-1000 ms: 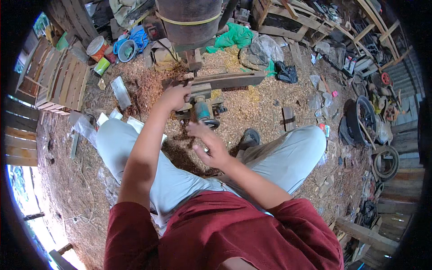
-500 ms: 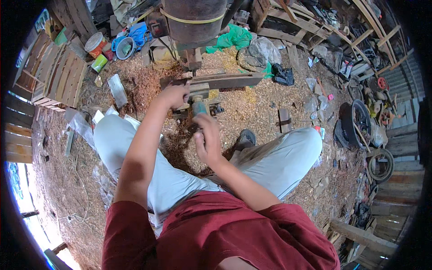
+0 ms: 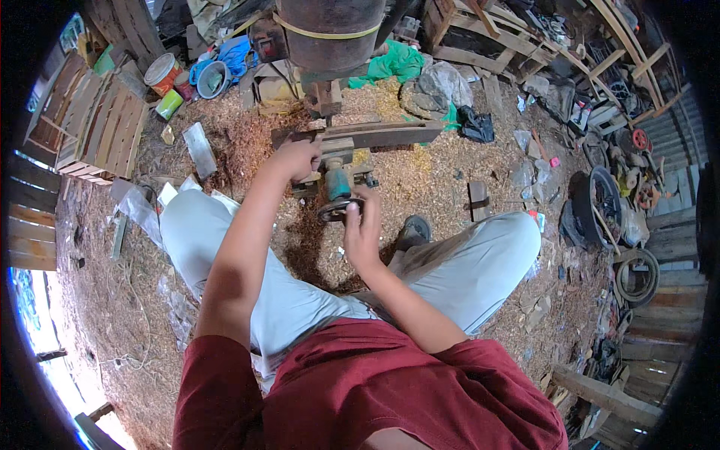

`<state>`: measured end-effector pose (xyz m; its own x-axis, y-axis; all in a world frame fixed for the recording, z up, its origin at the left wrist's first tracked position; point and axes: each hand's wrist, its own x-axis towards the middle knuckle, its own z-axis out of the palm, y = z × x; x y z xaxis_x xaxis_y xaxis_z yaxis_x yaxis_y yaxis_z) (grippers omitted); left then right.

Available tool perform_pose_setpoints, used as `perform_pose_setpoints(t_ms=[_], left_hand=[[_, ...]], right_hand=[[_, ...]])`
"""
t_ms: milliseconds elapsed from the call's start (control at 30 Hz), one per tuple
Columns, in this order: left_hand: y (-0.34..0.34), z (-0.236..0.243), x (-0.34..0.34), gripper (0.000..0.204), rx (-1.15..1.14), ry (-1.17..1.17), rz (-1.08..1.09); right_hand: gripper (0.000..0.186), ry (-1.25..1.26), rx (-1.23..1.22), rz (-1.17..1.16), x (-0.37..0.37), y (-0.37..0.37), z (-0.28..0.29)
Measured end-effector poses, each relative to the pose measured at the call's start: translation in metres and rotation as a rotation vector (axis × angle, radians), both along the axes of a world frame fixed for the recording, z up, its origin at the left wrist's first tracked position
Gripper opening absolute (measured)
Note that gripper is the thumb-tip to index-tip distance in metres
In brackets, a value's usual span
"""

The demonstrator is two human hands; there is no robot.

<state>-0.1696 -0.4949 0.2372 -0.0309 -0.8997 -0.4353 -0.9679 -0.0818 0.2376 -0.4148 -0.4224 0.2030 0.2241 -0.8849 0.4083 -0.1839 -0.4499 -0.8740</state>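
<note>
A long dark wooden board [image 3: 390, 135] lies crosswise in a vise below the machine head. My left hand [image 3: 298, 159] is closed at the board's left end, index finger reaching along it; its other fingers are curled and partly hidden. Nearer to me, the vise's green body [image 3: 337, 182] ends in a round dark handwheel [image 3: 334, 211]. At the wheel's right rim, my right hand [image 3: 363, 231] grips with thumb and fingers. A drill bit or similar cutter [image 3: 321, 121] shows beneath the machine head, just behind the board.
The dark machine housing [image 3: 327, 34] with a yellow band hangs over the board. Wood shavings [image 3: 427, 169] cover the ground. A slatted crate [image 3: 105, 139] and buckets [image 3: 211, 79] stand far left. A black tub [image 3: 600, 206] sits right, and a wood block [image 3: 478, 201] lies near my right knee.
My right hand has shifted slightly right and down around the handwheel, which shows more plainly now. My left hand stays at the board's left end. The whole view has shifted slightly.
</note>
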Motion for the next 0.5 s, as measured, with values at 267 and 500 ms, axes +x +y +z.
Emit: perform_pose_setpoints(t_ms=[267, 500], left_hand=[[-0.003, 0.008, -0.004, 0.021, 0.05, 0.049, 0.073], [-0.004, -0.007, 0.004, 0.022, -0.047, 0.038, -0.008]], right_hand=[[0.025, 0.317, 0.139, 0.164, -0.008, -0.019, -0.035], [0.026, 0.146, 0.051, -0.03, 0.001, -0.013, -0.033]])
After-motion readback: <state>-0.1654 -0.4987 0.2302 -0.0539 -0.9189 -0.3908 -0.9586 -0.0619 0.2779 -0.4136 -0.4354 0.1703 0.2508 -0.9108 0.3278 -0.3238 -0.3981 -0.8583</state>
